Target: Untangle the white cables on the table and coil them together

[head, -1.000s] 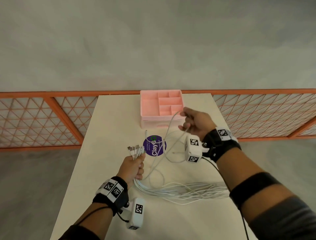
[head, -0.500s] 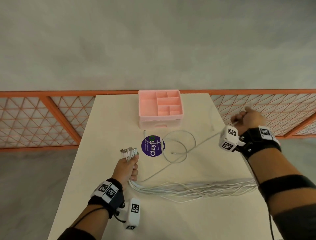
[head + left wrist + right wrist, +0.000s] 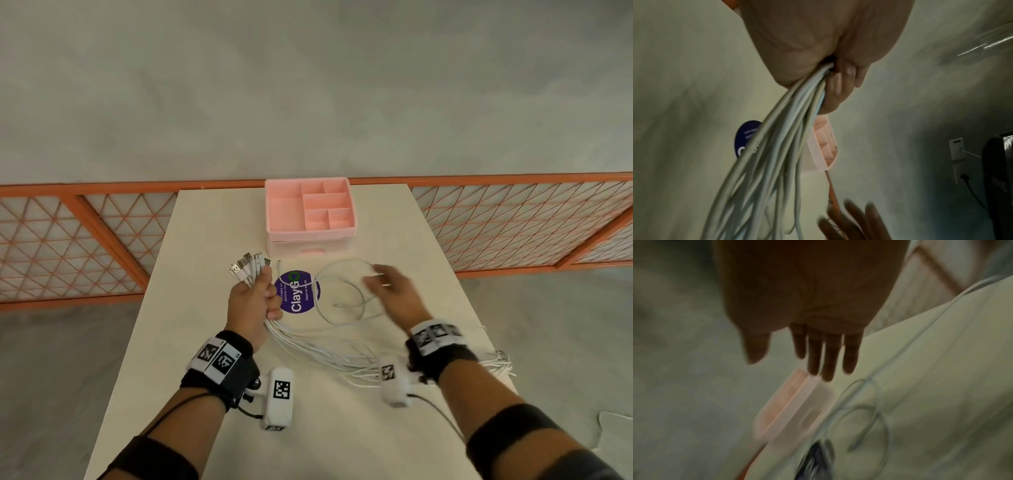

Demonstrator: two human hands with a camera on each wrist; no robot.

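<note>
My left hand (image 3: 251,301) fists a bundle of thin white cables (image 3: 310,347) trailing rightward across the cream counter (image 3: 205,240), one loose white cable loop (image 3: 346,294) beside it, right hand (image 3: 394,294) flat-fingered above, holding nothing.

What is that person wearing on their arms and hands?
Both hands, left and right, are bare. Each wrist has a black strap with white squares printed in black patterns. A small white box, also patterned, sticks out by each wrist with a thin black wire. Higher up, a black band wraps each forearm.
</note>
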